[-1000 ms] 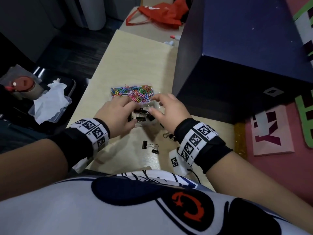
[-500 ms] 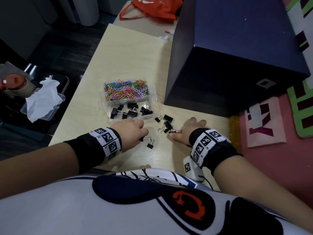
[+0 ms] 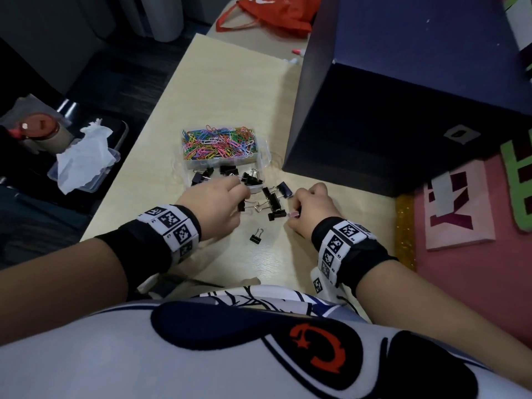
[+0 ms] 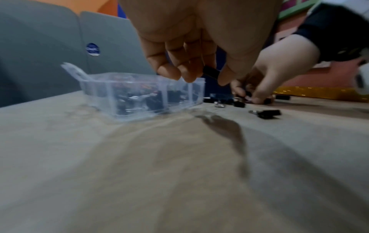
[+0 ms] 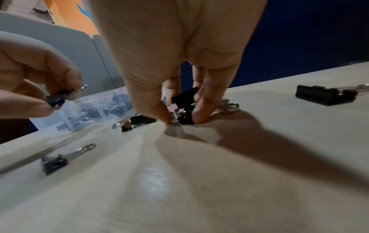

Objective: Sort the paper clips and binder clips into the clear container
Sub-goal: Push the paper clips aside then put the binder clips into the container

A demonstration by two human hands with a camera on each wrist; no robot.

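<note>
Both hands pinching binder clips beside the clear container

The left hand (image 3: 214,201) pinches a black binder clip (image 4: 211,72) at 6 o'clock of the clear container (image 3: 266,152); the right hand (image 3: 312,208) pinches another clip (image 5: 183,108) on the surface (image 3: 230,90), at the container's 4 o'clock; paper clips (image 3: 218,143) fill its far compartment.

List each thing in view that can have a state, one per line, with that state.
clear container: open, lid off
paper clips: in far compartment
binder clips: some in near compartment, several loose on desk
left hand: pinching a binder clip
right hand: fingers gripping a binder clip on the desk
</note>
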